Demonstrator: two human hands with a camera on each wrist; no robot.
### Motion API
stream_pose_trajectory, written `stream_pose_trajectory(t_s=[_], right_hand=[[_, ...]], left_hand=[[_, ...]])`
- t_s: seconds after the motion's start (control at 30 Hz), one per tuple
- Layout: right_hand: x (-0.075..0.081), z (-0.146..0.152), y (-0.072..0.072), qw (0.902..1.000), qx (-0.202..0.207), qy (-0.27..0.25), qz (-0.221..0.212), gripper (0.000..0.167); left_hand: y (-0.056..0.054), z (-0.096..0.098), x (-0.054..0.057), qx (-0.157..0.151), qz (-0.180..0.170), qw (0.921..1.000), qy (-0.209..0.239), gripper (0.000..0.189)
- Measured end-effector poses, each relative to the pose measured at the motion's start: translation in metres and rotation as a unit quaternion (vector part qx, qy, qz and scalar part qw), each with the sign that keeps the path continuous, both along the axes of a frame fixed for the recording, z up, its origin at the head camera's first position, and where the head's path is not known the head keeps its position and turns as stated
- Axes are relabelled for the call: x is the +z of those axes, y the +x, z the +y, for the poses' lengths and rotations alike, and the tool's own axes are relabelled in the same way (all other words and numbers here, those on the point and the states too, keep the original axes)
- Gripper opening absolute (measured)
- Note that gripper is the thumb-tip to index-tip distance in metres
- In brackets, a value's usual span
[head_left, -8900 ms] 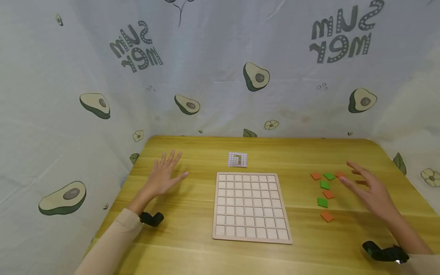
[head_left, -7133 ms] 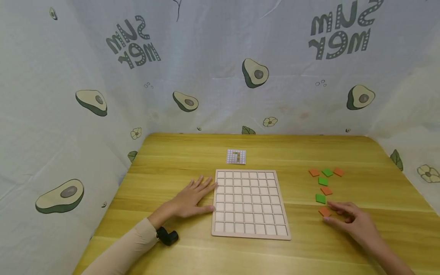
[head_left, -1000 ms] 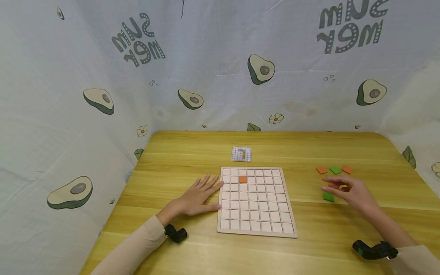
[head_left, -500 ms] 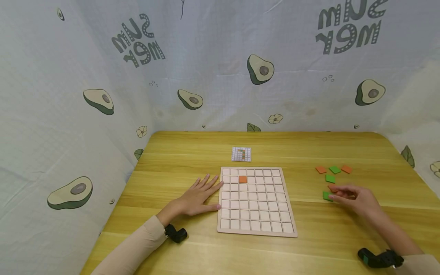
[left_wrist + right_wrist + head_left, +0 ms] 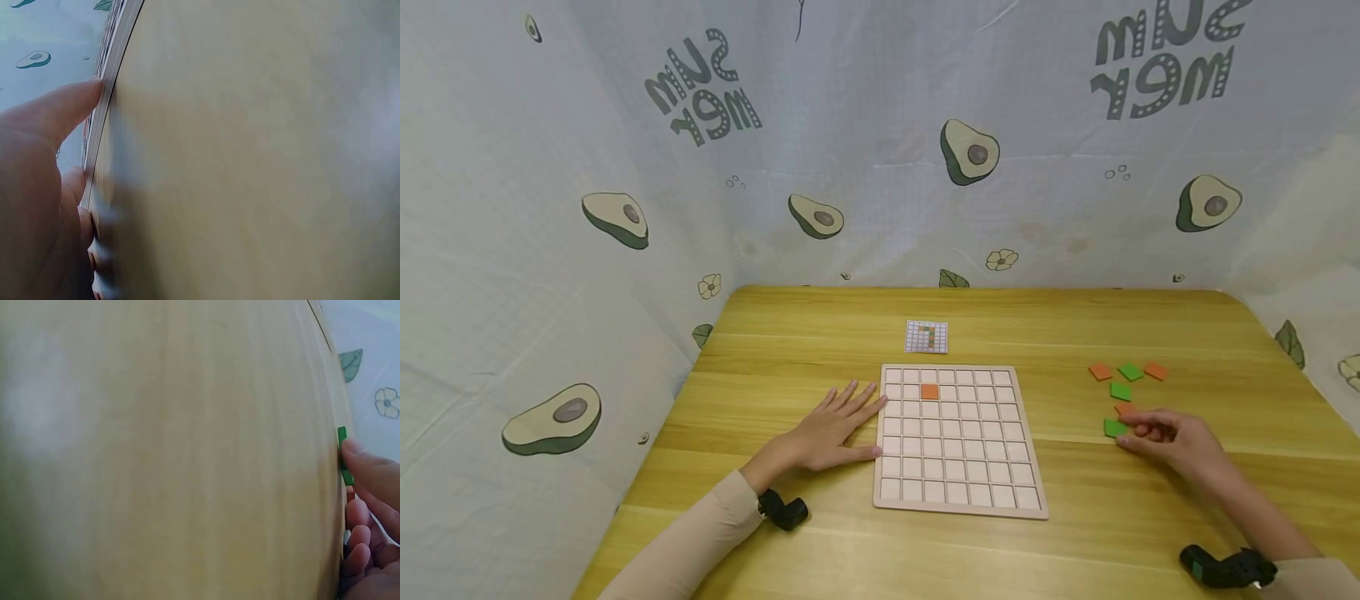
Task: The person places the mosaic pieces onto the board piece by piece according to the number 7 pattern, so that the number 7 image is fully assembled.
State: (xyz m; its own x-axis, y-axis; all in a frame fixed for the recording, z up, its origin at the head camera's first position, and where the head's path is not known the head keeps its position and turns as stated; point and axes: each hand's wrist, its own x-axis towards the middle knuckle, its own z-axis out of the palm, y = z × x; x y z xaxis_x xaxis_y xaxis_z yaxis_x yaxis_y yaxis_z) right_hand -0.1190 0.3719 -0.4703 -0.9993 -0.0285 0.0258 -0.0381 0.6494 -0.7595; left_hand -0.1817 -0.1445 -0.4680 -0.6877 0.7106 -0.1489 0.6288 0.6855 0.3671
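Observation:
My left hand [image 5: 827,435] lies with fingers spread, its fingertips and thumb against the left edge of a pale wooden grid board [image 5: 958,511]. The left wrist view shows that thumb on the board's side. One orange square tile [image 5: 930,392] sits in a cell of the board's second row from the back. At the right, my right hand [image 5: 1176,442] pinches the right edge of a green square tile [image 5: 1114,427] between thumb and index finger. In the right wrist view the thumb covers part of this green tile [image 5: 342,434]. An orange tile [image 5: 1124,409] is partly hidden behind the index finger.
Behind the board lies a small printed grid card [image 5: 927,337] with coloured squares. Farther back at the right are another green tile [image 5: 1121,391], two orange tiles and one more green tile [image 5: 1131,372]. A patterned curtain [image 5: 880,167] hangs behind the wooden table [image 5: 820,317].
An orange tile has gone from the near right of the table to the board. Over the last second my right hand has come down onto the nearest green tile. My left hand stays at the board.

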Motion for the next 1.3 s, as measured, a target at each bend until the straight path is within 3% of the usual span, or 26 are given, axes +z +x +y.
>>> stream_pose_trajectory(t_s=[0.5,0.67,0.83,1.3], right_hand=[[-0.008,-0.003,-0.001,0.996,0.028,0.051,0.068,0.023],[-0.005,-0.003,-0.001,0.9961,0.031,0.049,0.067,0.024],[0.002,-0.004,-0.003,0.9973,0.029,0.039,0.056,0.029],[0.033,-0.029,-0.027,0.9915,0.045,0.062,0.105,0.027]], left_hand=[[0.001,-0.002,-0.005,-0.001,0.004,1.0,0.003,0.08],[0.001,-0.002,-0.005,-0.004,0.009,0.9999,0.005,0.081],[0.001,-0.002,-0.005,0.0,0.006,1.0,0.0,0.081],[-0.002,-0.001,-0.003,-0.003,0.006,1.0,0.003,0.081]])
